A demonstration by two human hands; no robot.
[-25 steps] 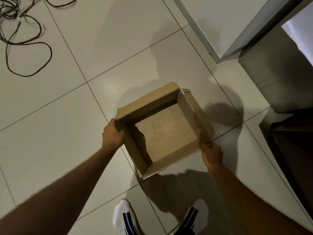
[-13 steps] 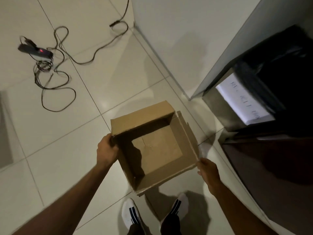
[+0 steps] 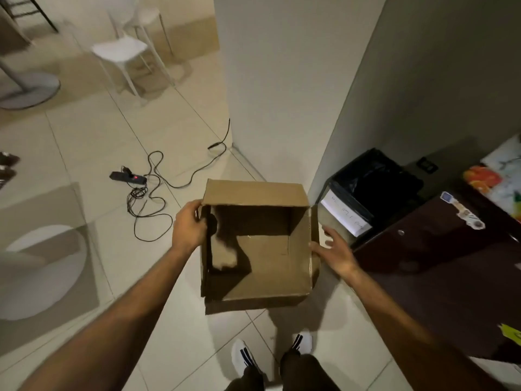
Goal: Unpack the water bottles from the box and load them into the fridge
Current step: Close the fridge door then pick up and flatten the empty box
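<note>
An open brown cardboard box (image 3: 270,266) hangs in front of me above the tiled floor, and nothing shows inside it. My left hand (image 3: 189,230) grips the box's left wall near the far corner. My right hand (image 3: 334,251) is at the box's right wall with its fingers spread, just touching or a little off the cardboard. No water bottles are in view. The dark brown fridge (image 3: 439,266) stands at the right, seen from above, with stickers on its top.
A black-lined bin (image 3: 366,182) with a white label stands between the wall and the fridge. A black power strip (image 3: 128,177) and loose cables lie on the floor at left. A white chair (image 3: 121,50) and a table base stand farther back. My feet are below the box.
The box has come up from the floor and turned square to me. My view has lifted toward the room. My right hand has opened its fingers at the right wall.
</note>
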